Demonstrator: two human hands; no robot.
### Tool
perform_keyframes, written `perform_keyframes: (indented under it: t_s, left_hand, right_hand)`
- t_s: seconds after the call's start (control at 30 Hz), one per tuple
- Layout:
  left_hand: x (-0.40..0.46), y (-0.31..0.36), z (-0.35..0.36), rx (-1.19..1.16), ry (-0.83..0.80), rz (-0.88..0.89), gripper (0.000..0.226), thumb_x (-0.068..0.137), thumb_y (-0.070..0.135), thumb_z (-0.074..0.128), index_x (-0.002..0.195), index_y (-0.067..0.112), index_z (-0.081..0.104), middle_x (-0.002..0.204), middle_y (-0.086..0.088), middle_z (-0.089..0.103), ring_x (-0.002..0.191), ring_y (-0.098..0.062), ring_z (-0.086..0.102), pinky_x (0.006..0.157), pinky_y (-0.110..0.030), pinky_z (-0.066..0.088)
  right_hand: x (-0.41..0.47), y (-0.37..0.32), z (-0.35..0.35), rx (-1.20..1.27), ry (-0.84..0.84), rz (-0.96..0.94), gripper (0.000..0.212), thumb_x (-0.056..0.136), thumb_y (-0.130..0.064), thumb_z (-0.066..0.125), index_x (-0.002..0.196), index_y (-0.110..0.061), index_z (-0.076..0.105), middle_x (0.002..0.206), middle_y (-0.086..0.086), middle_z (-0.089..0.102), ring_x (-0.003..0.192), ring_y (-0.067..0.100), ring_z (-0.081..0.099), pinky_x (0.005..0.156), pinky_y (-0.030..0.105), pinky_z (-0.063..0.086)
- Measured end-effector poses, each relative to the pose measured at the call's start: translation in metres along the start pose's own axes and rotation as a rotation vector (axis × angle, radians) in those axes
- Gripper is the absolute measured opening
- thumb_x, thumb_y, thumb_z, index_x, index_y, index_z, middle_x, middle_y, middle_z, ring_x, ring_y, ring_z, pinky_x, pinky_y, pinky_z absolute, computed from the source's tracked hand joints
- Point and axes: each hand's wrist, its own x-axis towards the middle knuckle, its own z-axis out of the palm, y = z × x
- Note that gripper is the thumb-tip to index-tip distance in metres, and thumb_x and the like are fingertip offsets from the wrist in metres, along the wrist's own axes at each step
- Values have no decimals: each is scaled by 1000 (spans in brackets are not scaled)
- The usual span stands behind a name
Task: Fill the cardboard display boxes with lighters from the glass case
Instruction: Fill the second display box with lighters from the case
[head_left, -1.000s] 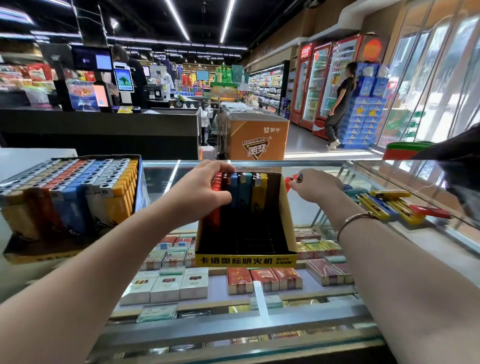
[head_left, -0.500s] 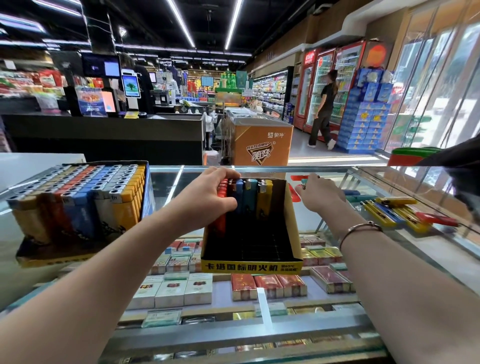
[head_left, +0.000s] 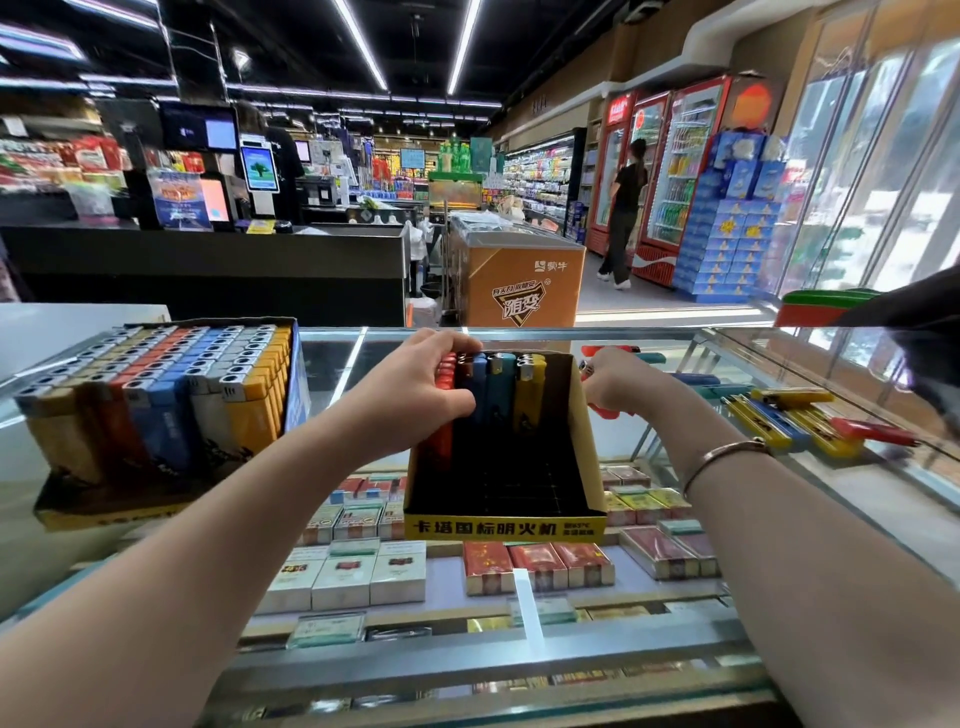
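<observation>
- Supermarket interior: red drinks fridges (head_left: 670, 176) at the far right, a dark checkout counter (head_left: 208, 270) behind the glass-topped table (head_left: 831, 499).
- Yellow-fronted cardboard display box (head_left: 506, 525), standing mid-table, nearly empty; one row of upright plastic lighters (head_left: 501, 392) (red, dark, blue, yellow) at its far end.
- Left hand (head_left: 415, 389): fingers curled over the tops of the row's leftmost lighters, gripping them.
- Right hand (head_left: 618, 384): just beside the box's right wall, pinching a red lighter (head_left: 605, 413).
- Loose yellow, blue and red lighters (head_left: 810, 421) lying flat at the right.
- Full cardboard box of lighters (head_left: 156, 405) at the left.
</observation>
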Motion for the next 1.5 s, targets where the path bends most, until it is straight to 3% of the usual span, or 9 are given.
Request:
perform_keyframes:
  t_s: [0.1, 0.27, 0.4, 0.57, 0.73, 0.93, 1.13, 1.27, 1.5]
  left_hand:
    - [-1, 1, 0, -14, -1, -4, 40, 82, 11, 62, 110, 35, 48, 105, 18, 43, 89, -12, 52, 53, -6, 45]
    - [-1, 3, -2, 2, -32, -26, 41, 81, 13, 64, 114, 33, 48, 108, 16, 43, 94, -13, 52, 68, -19, 50]
    - [-2, 5, -4, 20, -54, -38, 40, 81, 15, 66, 112, 33, 48, 108, 15, 42, 96, -14, 52, 75, -25, 53]
    - [-2, 5, -8, 80, -79, -15, 36, 83, 33, 65, 115, 34, 48, 111, 14, 44, 99, -10, 52, 82, -27, 51]
    - [-5, 11, -12, 57, 62, 98, 25, 84, 42, 59, 107, 41, 51, 118, 11, 48, 104, -2, 49, 78, -18, 44]
    - [-12, 28, -16, -74, 158, 263, 32, 76, 35, 66, 105, 47, 56, 93, 16, 60, 84, 2, 59, 81, -19, 49]
    - [-19, 42, -21, -157, 77, 349, 37, 68, 21, 69, 105, 25, 66, 92, 5, 56, 73, -2, 53, 77, -15, 48]
    - [-23, 47, -29, -270, 62, 351, 15, 66, 13, 68, 81, 13, 70, 83, 7, 65, 79, -9, 62, 73, -19, 51]
    - [-25, 48, -36, -247, 63, 306, 23, 64, 18, 70, 86, 22, 71, 83, 0, 72, 81, -8, 66, 74, -18, 51]
  right_hand:
    - [-6, 2, -2, 4, -48, -24, 16, 79, -14, 64, 74, -11, 49, 72, 8, 50, 62, 16, 47, 51, 25, 37]
    - [-14, 6, -3, 45, -43, -51, 19, 75, -10, 63, 89, -9, 50, 88, 13, 54, 76, 21, 53, 63, 29, 47]
    - [-23, 12, -13, 388, 7, -85, 13, 76, -7, 62, 86, -7, 53, 81, 13, 58, 70, 22, 56, 57, 29, 45]
    - [-43, -7, -34, 798, 141, -337, 23, 72, -21, 74, 88, -18, 58, 70, 2, 66, 63, 12, 61, 45, 19, 42]
    - [-66, -32, -39, 1037, -29, -547, 38, 59, -23, 73, 93, -11, 60, 63, -4, 65, 59, 8, 65, 53, 20, 52]
    - [-81, -47, -34, 975, -374, -774, 22, 75, -15, 69, 92, -5, 61, 60, -1, 62, 52, 9, 59, 48, 18, 48]
    - [-82, -55, -20, 1056, -609, -728, 10, 85, -16, 55, 84, -7, 54, 58, 1, 60, 46, 9, 56, 43, 16, 44]
    - [-81, -59, -13, 1092, -755, -741, 17, 84, -25, 63, 76, -11, 56, 57, 3, 58, 43, 10, 51, 40, 18, 40]
    - [-82, -62, -9, 1168, -822, -780, 30, 75, -36, 73, 69, -11, 57, 52, 4, 53, 39, 12, 43, 40, 20, 31]
